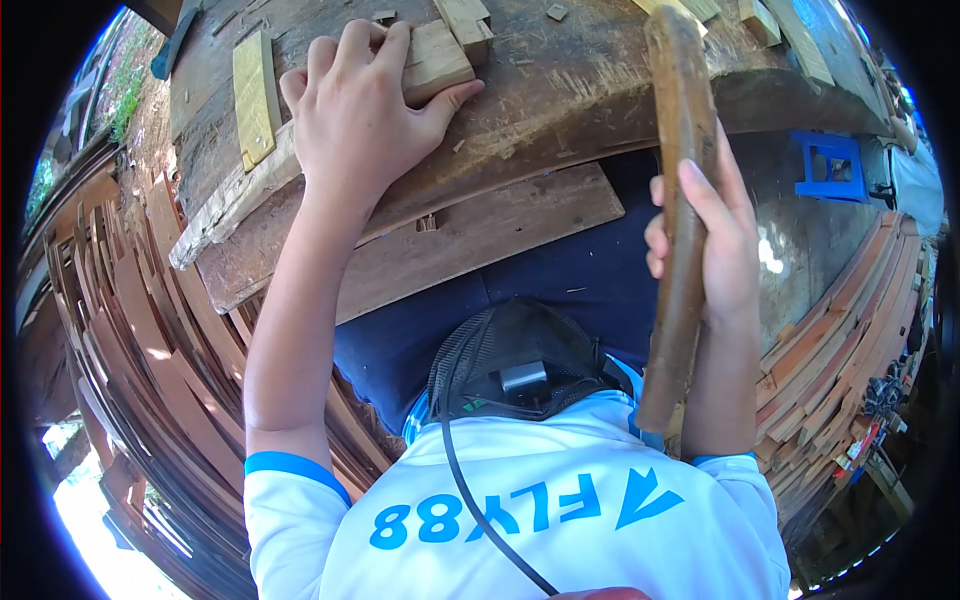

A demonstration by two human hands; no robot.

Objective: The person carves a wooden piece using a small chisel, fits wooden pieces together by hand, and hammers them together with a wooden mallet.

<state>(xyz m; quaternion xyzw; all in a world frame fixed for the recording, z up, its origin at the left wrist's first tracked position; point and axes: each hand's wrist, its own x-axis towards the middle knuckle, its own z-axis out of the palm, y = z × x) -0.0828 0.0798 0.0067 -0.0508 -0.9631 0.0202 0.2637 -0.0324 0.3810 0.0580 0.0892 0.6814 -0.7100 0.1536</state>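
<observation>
My left hand (365, 115) rests on the worn wooden workbench (570, 85), its fingers and thumb closed around a pale wooden block (435, 65). Another piece of pale wood (466, 25) touches that block on its far right side. In my right hand (722, 235) is a thick, smooth brown wooden stick (682, 110), held upright with the fingers wrapped round its middle. The stick's top end reaches over the bench edge, and its lower end hangs near my shirt. A flat yellowish strip of wood (254, 100) lies left of my left hand.
Long stacked boards (150, 300) fill the left side, and more boards (840, 350) lie at the right. A blue plastic stool (830, 166) stands beyond the bench's right part. Below the bench edge is a plank (500, 235). Offcuts (760, 22) lie at the far right.
</observation>
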